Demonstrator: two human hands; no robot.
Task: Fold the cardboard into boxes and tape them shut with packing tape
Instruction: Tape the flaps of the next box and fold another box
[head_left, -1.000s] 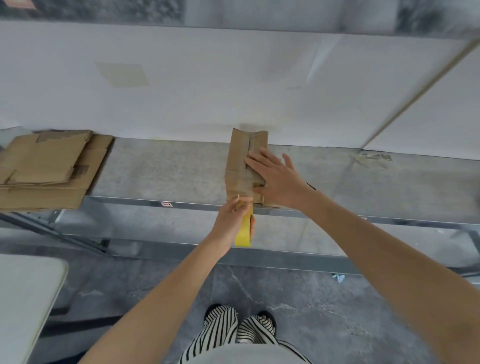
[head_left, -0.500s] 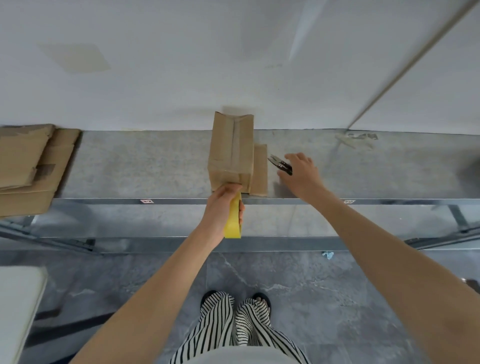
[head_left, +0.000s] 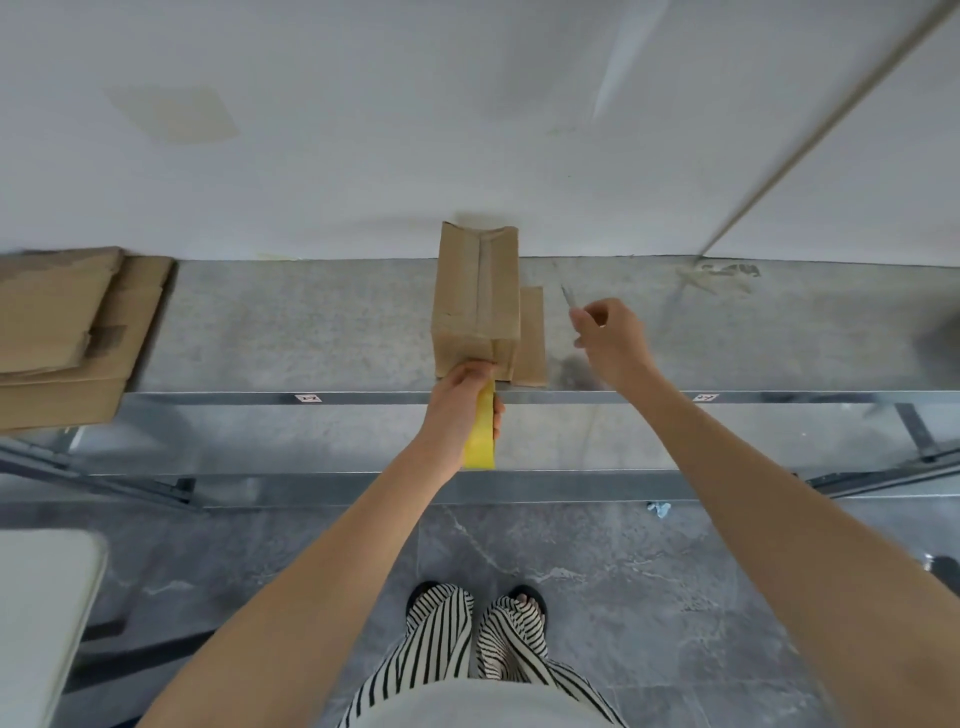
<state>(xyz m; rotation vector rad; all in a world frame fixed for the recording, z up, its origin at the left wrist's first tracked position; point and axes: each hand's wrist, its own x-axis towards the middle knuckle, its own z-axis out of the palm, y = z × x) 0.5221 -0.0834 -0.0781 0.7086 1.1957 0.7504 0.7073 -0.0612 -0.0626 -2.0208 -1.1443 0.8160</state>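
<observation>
A small brown cardboard box stands on the grey shelf, with a strip of tape running along its top seam and down the near face. My left hand grips a yellow tape roll at the box's near bottom edge, over the shelf's front rail. To the right of the box, my right hand is lifted above the shelf and holds small metal scissors, their tip pointing away from me. A loose cardboard flap lies flat beside the box on its right.
A stack of flattened cardboard sheets lies at the shelf's left end. Tape scraps stick near the white wall at the back right. A white surface shows at the lower left. My striped trousers and feet stand on the grey floor below.
My right hand left the top of the box, reached right to the scissors on the shelf and has lifted them. My left hand keeps the tape roll at the box's near edge.
</observation>
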